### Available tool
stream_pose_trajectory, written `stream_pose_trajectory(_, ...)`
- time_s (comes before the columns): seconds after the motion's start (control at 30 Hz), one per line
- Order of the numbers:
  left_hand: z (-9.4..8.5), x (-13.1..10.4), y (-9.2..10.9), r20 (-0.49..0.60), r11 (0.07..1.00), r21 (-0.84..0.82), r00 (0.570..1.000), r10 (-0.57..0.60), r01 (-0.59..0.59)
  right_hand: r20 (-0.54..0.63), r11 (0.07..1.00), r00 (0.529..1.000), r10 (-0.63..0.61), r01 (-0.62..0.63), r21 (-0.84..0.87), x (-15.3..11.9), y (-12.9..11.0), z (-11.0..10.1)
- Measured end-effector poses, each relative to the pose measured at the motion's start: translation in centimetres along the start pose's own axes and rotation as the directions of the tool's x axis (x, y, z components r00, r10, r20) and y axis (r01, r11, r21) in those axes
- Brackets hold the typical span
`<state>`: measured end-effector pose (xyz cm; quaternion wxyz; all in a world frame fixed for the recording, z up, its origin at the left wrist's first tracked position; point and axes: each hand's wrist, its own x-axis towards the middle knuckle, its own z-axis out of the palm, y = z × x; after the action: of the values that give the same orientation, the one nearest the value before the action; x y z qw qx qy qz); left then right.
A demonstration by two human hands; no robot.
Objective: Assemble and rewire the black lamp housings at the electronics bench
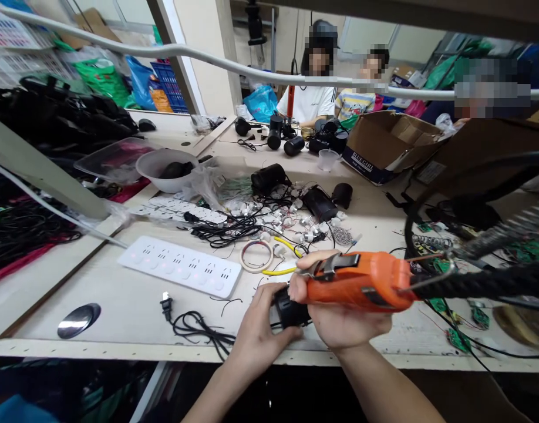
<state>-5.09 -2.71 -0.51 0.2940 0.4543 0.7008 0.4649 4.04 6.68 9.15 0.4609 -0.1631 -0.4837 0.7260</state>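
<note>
The orange plastic handheld power tool (361,282) sits in the closed grip of my right hand (345,324), its covered front end facing the black cylindrical plastic housing (291,310) my left hand (264,323) clasps near the pale tabletop's (132,314) front edge, seemingly to steady it.

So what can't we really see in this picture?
In the head view:
Front tip of the orange plastic tool: hidden by the right hand.
Much of the black rounded part: covered by the left hand.
Far end of the silver coiled metal spring: cut off by the right edge.
</note>
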Motion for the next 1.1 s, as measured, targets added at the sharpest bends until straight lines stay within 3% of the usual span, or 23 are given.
stream_pose_trajectory(0.13, 0.5, -0.6, -1.2, -0.027, 0.993, -0.111, 0.999, -0.046, 0.043, 0.03, 0.995, 0.998, -0.058, 0.055, 0.087, 0.6, 1.3, 0.7)
stream_pose_trajectory(0.33, 1.1, -0.7, -2.1, -0.054, 0.987, -0.158, 0.997, -0.052, 0.043, 0.145, 0.992, 0.988, -0.048, 0.03, 0.126, 1.2, 3.7, 0.4)
stream_pose_trajectory(0.53, 1.0, -0.4, -2.4, -0.079, 0.992, -0.127, 0.997, 0.013, -0.023, 0.061, 0.993, 0.998, -0.022, 0.014, 0.113, 1.5, 5.4, 0.1)
stream_pose_trajectory(0.7, 0.3, 0.0, -1.6, -0.052, 0.994, -0.104, 0.998, 0.037, -0.042, 0.045, 0.994, 0.998, -0.049, 0.045, 0.095, 1.2, 3.0, 0.6)
stream_pose_trajectory(0.87, 0.3, 0.1, -1.6, -0.057, 0.991, -0.11, 0.996, 0.076, -0.082, 0.049, 0.997, 0.996, -0.078, 0.078, 0.001, -1.7, -0.9, -0.5)
stream_pose_trajectory(1.1, 0.6, 0.2, -2.5, -0.084, 0.988, -0.102, 0.991, 0.105, -0.114, 0.087, 0.998, 0.996, -0.03, 0.035, -0.059, -3.1, -0.6, -0.8)
